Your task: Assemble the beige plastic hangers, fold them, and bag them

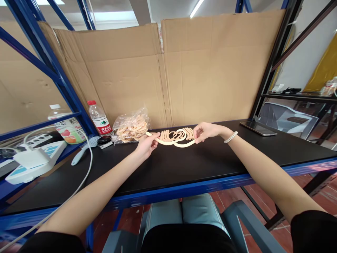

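The left hand (146,144) pinches one end of a long, pale, curved wooden strip (168,142). The right hand (206,131) grips the other end, fingers closed on it. The strip lies low over the black tabletop (184,165), towards the far side, touching a cluster of small curved wooden pieces (179,134) just behind it.

Between the hands and the blue front edge (200,184) the black surface lies bare and wide. To the right there is open room up to a dark smartphone (258,128) near the far right corner. Left of the strip, a clear plastic bag of wooden pieces (131,127) sits just beside the left hand, with a red-capped clear water bottle (99,117) beyond it. A brown cardboard wall (205,70) closes the back edge, near the cluster.
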Demonstrator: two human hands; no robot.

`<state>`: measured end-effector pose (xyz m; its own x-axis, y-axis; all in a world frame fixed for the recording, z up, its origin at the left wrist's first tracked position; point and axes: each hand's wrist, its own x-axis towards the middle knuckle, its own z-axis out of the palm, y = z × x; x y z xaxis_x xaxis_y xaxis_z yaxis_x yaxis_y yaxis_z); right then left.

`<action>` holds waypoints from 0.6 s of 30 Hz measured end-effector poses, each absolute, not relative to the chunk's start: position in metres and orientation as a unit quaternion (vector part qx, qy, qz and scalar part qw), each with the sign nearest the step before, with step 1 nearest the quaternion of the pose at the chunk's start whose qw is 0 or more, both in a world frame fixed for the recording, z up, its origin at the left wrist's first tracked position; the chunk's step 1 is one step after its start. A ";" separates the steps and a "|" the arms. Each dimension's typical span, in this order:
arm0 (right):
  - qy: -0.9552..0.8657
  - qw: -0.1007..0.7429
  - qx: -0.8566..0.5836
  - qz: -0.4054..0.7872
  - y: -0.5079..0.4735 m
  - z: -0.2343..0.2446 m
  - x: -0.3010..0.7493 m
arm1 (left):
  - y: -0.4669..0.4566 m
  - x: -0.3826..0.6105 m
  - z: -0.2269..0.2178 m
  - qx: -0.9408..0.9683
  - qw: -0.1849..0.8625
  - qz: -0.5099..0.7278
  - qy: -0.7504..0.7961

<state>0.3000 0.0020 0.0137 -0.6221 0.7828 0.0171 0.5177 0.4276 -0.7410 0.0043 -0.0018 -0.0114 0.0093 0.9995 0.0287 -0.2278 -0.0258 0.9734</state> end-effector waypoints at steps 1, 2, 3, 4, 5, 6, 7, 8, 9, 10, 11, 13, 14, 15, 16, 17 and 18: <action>-0.825 0.176 -0.402 0.357 0.002 0.015 0.303 | 0.002 0.000 -0.009 0.454 0.552 0.546 0.437; -0.824 0.170 -0.410 0.353 0.003 0.017 0.307 | 0.005 -0.005 -0.006 0.467 0.556 0.524 0.444; -0.822 0.163 -0.419 0.348 0.003 0.018 0.311 | 0.007 -0.010 -0.004 0.495 0.558 0.490 0.452; -0.820 0.155 -0.429 0.345 0.004 0.019 0.314 | 0.009 -0.014 -0.002 0.534 0.554 0.453 0.450; -0.818 0.145 -0.439 0.342 0.005 0.020 0.317 | 0.010 -0.018 -0.001 0.583 0.542 0.412 0.443; -0.816 0.133 -0.448 0.341 0.007 0.020 0.320 | 0.010 -0.020 0.000 0.636 0.521 0.373 0.430; -0.813 0.121 -0.457 0.340 0.008 0.020 0.321 | 0.011 -0.022 0.001 0.686 0.494 0.340 0.412; -0.810 0.110 -0.465 0.340 0.009 0.019 0.323 | 0.010 -0.024 0.001 0.735 0.458 0.310 0.393; -0.808 0.100 -0.470 0.342 0.010 0.018 0.323 | 0.010 -0.024 0.001 0.779 0.416 0.285 0.373; -0.807 0.092 -0.471 0.345 0.011 0.017 0.323 | 0.009 -0.024 0.000 0.816 0.373 0.266 0.353; -0.807 0.084 -0.471 0.346 0.012 0.016 0.323 | 0.009 -0.023 -0.001 0.846 0.334 0.249 0.334; -0.811 0.065 -0.469 0.343 0.014 0.013 0.321 | 0.008 -0.022 -0.003 0.887 0.275 0.219 0.298; -0.815 0.053 -0.468 0.338 0.015 0.011 0.320 | 0.007 -0.021 -0.004 0.900 0.259 0.207 0.284; -0.819 0.042 -0.466 0.333 0.015 0.010 0.320 | 0.007 -0.021 -0.004 0.909 0.249 0.197 0.272; -0.822 0.030 -0.463 0.330 0.015 0.010 0.319 | 0.006 -0.021 -0.004 0.916 0.239 0.188 0.262; -0.824 0.019 -0.459 0.331 0.015 0.009 0.319 | 0.005 -0.021 -0.004 0.922 0.228 0.180 0.255; -0.826 0.009 -0.454 0.333 0.015 0.009 0.319 | 0.004 -0.021 -0.003 0.928 0.216 0.173 0.251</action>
